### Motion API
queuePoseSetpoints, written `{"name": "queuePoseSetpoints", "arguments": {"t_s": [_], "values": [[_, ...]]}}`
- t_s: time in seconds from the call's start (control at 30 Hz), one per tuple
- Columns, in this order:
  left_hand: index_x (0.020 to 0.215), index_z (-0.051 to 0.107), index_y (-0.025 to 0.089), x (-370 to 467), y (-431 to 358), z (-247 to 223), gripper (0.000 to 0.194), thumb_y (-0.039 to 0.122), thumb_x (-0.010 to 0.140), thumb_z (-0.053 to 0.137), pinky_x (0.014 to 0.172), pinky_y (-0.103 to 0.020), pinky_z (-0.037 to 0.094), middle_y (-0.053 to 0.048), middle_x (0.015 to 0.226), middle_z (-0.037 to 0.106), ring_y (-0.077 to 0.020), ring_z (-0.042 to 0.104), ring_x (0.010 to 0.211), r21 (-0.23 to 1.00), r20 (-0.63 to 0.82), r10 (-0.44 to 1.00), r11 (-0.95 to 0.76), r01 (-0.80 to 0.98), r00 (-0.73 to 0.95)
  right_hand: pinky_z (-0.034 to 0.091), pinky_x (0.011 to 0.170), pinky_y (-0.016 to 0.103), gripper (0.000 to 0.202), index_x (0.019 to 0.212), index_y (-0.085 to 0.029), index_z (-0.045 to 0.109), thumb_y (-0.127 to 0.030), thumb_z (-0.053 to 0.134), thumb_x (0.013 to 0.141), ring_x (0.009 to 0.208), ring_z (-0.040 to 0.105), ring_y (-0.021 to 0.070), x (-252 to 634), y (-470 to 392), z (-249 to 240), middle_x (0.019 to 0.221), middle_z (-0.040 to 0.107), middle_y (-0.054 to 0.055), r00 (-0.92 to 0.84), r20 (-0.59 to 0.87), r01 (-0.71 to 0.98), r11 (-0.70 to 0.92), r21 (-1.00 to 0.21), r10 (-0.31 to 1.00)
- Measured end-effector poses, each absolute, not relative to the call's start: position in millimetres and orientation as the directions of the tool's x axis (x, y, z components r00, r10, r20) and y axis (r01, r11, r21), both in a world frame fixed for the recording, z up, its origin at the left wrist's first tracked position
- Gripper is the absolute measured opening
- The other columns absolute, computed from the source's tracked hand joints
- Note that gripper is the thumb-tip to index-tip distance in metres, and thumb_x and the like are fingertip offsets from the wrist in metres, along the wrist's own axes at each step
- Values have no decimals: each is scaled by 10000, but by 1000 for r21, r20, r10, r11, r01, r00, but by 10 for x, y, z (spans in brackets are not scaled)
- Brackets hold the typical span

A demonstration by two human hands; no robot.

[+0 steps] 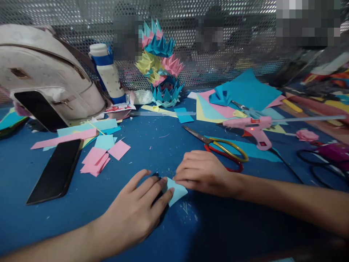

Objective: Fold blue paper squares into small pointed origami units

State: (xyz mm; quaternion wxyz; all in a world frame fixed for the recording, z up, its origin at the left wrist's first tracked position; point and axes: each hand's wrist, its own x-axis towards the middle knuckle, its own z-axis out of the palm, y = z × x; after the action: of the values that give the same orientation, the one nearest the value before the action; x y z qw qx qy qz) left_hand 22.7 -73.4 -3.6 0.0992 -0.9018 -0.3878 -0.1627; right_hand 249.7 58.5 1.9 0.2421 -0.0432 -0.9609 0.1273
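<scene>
Light-blue paper (177, 193) in the head view: one small piece, flat or nearly so on the blue tabletop (144, 145), between our two hands. Our left hand (136, 209) was loosely open, fingers spread, two fingertips down on the piece's left part. Our right hand (204, 173) had its fingers drawn close together, tips at the upper edge; the thumb was hard to make out, so we could not tell whether it pinched the paper or only pressed. Nor could we tell if the piece was folded. On method, we judged that so small a piece wanted light, steady pressure from the left fingertips, set back from the edge being worked, with the right matching edges and corners before bearing down. Too much push, we reckoned, would skid or crumple it; short strokes outward from the held part seemed safer. Scissors (195, 134) lay beyond the right hand, the pink glue gun (253, 125) farther off, its light lit, its nozzle best kept clear of our fingers. Pink squares (95, 160) sat loosely stacked to our left.
</scene>
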Motion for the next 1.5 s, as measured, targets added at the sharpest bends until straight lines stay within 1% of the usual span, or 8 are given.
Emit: {"name": "queuePoseSetpoints", "arguments": {"t_s": [0.13, 0.33, 0.43, 0.53, 0.73, 0.83, 1.03, 1.5], "values": [[1305, 619, 139, 221, -739, -46, 337, 196, 982, 538, 1143, -474, 247, -119, 1342, 631, -250, 563, 1176, -73, 362, 656, -688, 722, 662, 327, 651, 273, 188, 771, -176, 634, -244, 618, 945, 719, 486, 133, 2467, 562, 41, 740, 641, 3, -872, 386, 162, 921, -354, 301], [1308, 621, 133, 212, -719, -44, 341, 225, 992, 531, 1147, -479, 241, -122, 1401, 597, -247, 574, 1162, -72, 353, 653, -695, 716, 670, 339, 676, 280, 222, 824, -188, 660, -339, 610, 978, 749, 506, 139, 2495, 540, 7, 784, 669, 3, -867, 383, 183, 919, -349, 318], [1313, 617, 115, 223, -718, -38, 347, 210, 995, 516, 1147, -473, 256, -119, 1350, 631, -251, 579, 1156, -81, 359, 650, -693, 717, 669, 339, 656, 297, 333, 811, -182, 653, -365, 494, 1038, 728, 497, 140, 2504, 511, -6, 794, 682, 13, -865, 407, 210, 949, -235, 293], [1285, 634, 104, 244, -717, -28, 329, 174, 995, 495, 1156, -460, 261, -105, 1257, 678, -243, 587, 1132, -68, 370, 654, -690, 721, 660, 342, 646, 311, 381, 826, -175, 649, -242, 369, 1077, 723, 493, 139, 2517, 474, 25, 820, 693, 12, -878, 435, 185, 980, -72, 198], [1274, 640, 101, 252, -720, -26, 327, 161, 992, 486, 1153, -472, 278, -107, 1218, 688, -248, 596, 1109, -52, 385, 656, -687, 725, 649, 393, 690, 318, 299, 1067, -181, 685, -137, 389, 1048, 828, 533, 153, 2539, 455, 111, 1024, 729, 13, -879, 477, 56, 995, 80, 11], [1260, 646, 90, 244, -726, -38, 320, 148, 982, 498, 1156, -474, 279, -111, 1211, 692, -249, 601, 1105, -63, 393, 651, -686, 725, 650, 408, 745, 309, 307, 1091, -183, 686, -167, 381, 1062, 918, 560, 154, 2531, 498, 70, 1129, 724, 14, -896, 445, 5, 999, 37, -12], [1188, 680, 82, 233, -724, -31, 287, 138, 983, 487, 1154, -460, 284, -107, 1171, 706, -239, 614, 1069, -48, 416, 642, -692, 720, 644, 420, 757, 288, 210, 1047, -186, 679, -252, 480, 1043, 923, 592, 134, 2529, 589, -13, 1092, 744, 21, -879, 474, -66, 968, -243, 59], [1202, 676, 91, 229, -713, -38, 295, 156, 992, 480, 1164, -455, 281, -100, 1121, 712, -234, 616, 1059, -41, 444, 629, -696, 716, 638, 494, 883, 289, 237, 1140, -142, 669, -197, 461, 1042, 998, 595, 143, 2523, 600, 9, 1156, 727, 78, -902, 430, -131, 926, -355, 37]]}}
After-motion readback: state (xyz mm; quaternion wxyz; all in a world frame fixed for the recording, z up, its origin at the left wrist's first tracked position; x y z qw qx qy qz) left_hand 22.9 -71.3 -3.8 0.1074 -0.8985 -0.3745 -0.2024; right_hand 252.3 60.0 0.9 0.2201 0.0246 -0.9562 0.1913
